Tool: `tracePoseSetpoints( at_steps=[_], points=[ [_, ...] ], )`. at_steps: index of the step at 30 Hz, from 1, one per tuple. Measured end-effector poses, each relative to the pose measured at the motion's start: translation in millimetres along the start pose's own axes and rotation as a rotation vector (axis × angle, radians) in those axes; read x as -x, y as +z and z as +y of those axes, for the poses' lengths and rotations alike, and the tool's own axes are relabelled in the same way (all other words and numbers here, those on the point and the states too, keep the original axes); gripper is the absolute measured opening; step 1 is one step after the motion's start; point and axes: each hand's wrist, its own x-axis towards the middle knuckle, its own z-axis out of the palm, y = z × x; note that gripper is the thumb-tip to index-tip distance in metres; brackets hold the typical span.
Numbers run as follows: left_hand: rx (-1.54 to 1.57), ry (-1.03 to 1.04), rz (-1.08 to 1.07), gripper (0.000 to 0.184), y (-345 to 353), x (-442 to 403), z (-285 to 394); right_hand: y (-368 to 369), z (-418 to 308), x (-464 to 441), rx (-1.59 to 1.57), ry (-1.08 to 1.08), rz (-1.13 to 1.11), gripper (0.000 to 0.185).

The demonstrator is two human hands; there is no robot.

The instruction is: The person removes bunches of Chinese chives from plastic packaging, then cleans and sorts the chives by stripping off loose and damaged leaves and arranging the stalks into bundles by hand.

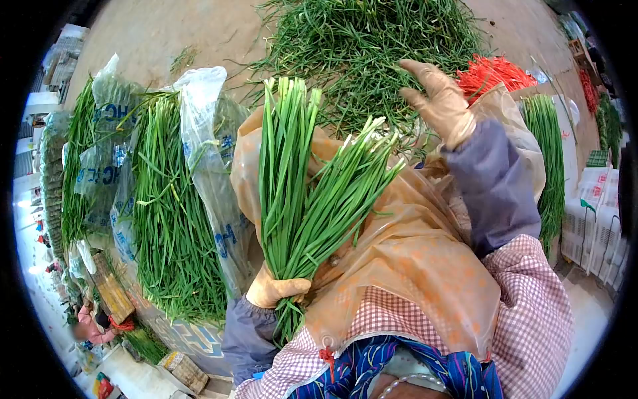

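Observation:
My left hand (276, 289), in a tan glove, is wrapped round the leafy lower end of a bunch of garlic chives (289, 179). The pale cut ends point away from me, and the bunch fans into two parts, one upright and one leaning right. My right hand (442, 103), gloved too, is raised with thumb and fingers spread and nothing in it. It is apart from the bunch, near a bundle of red ties (495, 76) and in front of a heap of loose green leaves (372, 46). A translucent orange-spotted apron (405, 266) covers my lap.
To my left, more garlic chives (173, 219) lie beside a clear plastic bag (203, 139) with blue print. Another stack of chives (541, 159) stands on the right, near white packages (591, 216). A person in pink (96, 326) is at far left, near crates.

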Motion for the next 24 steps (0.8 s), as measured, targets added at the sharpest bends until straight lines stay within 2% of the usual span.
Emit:
tracePoseSetpoints(
  at_steps=[1,3,5,7,9,10,11,13,16,19,20,23,24],
  points=[
    [0.0,-0.016,-0.001,0.076,0.9,-0.7,2.9,0.6,-30.5,-0.2,-0.186,-0.001,-0.006,0.04],
    [-0.021,0.004,0.006,0.076,1.9,-0.1,4.5,1.7,-69.4,0.3,-0.119,-0.317,-0.102,0.023],
    [-0.046,0.077,0.017,0.071,4.8,-2.7,3.1,20.3,-89.7,0.0,-0.182,-0.439,-0.259,0.032],
    [-0.054,0.128,0.034,0.059,7.6,-2.9,1.5,27.8,-104.8,4.6,-0.228,-0.399,-0.419,0.033],
    [-0.013,0.118,0.038,0.051,8.2,-0.1,0.0,41.1,-119.7,12.0,-0.212,-0.526,-0.443,0.032],
    [0.025,0.089,0.027,0.051,8.6,0.7,0.3,47.7,-126.6,17.5,-0.285,-0.549,-0.367,0.032],
    [0.063,0.063,0.014,0.05,8.9,1.0,0.9,50.7,-132.2,22.2,-0.273,-0.529,-0.319,0.033],
    [0.051,0.076,0.016,0.048,10.9,0.5,0.1,47.2,-141.3,26.0,-0.269,-0.38,-0.391,0.032],
    [0.01,0.084,0.016,0.044,17.7,-3.0,0.8,58.1,-148.9,33.1,-0.233,-0.286,-0.439,0.026],
    [0.029,0.119,0.033,0.042,17.9,-2.5,-0.7,56.6,-142.1,29.7,-0.499,-0.277,-0.488,0.017],
    [0.042,0.098,0.026,0.043,16.7,-1.3,-1.6,48.3,-140.2,28.6,-0.657,-0.138,-0.503,0.012],
    [0.103,0.062,-0.002,0.046,11.3,0.6,-5.3,12.3,-129.0,11.0,-1.3,0.436,-0.437,0.014],
    [0.132,0.065,-0.023,0.047,9.6,0.1,-6.7,3.1,-120.0,10.0,-1.288,0.362,-0.423,0.013]
  ],
)
